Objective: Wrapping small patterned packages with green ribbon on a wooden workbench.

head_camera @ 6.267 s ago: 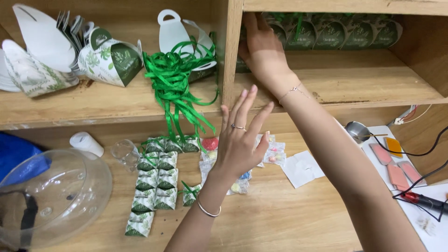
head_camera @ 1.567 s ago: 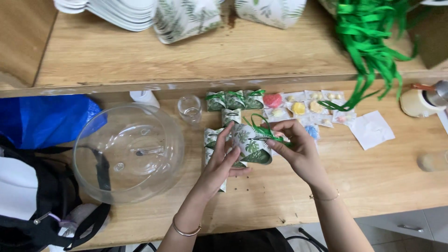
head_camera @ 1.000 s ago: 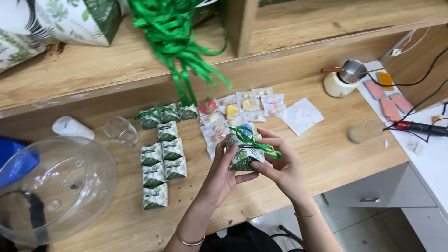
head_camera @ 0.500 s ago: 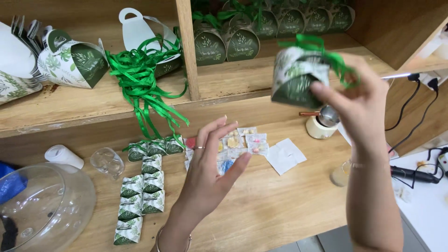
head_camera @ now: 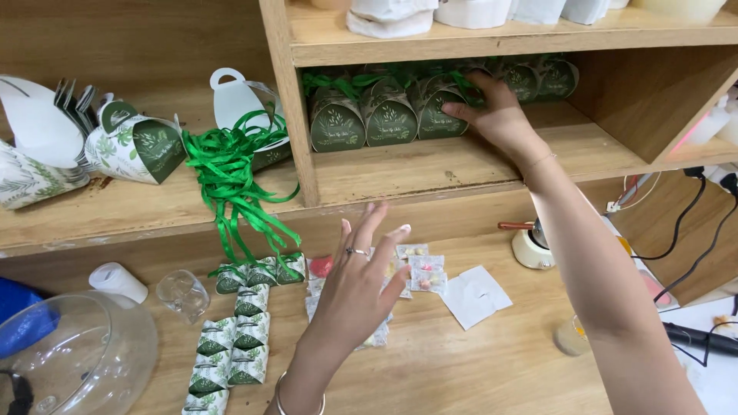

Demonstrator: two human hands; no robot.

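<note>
Green favour boxes [head_camera: 388,115], tied with ribbon, stand in a row in the shelf compartment just right of the wooden upright [head_camera: 290,100], and we take that upright as our landmark. Our right hand [head_camera: 500,115] is deep in the same compartment, fingers curled around one box in the row, touching its neighbours; whether the box is gripped or merely steadied we cannot tell. Our left hand [head_camera: 357,288] hovers below the upright over the bench [head_camera: 477,361], fingers spread wide and holding nothing, above the small wrapped sweets [head_camera: 421,270].

Left of the upright, a tangle of green ribbon [head_camera: 231,180] spills off the shelf edge beside unfilled printed boxes [head_camera: 134,146]. Below and left of it, small green packets [head_camera: 234,338] lie in a column, with a clear dome [head_camera: 73,361] further left.

In our judgement the box should be set snug against the row, front face outward like the others, and pressed by its sides rather than its bow, so the ribbon stays neat and the neighbours do not tip.
</note>
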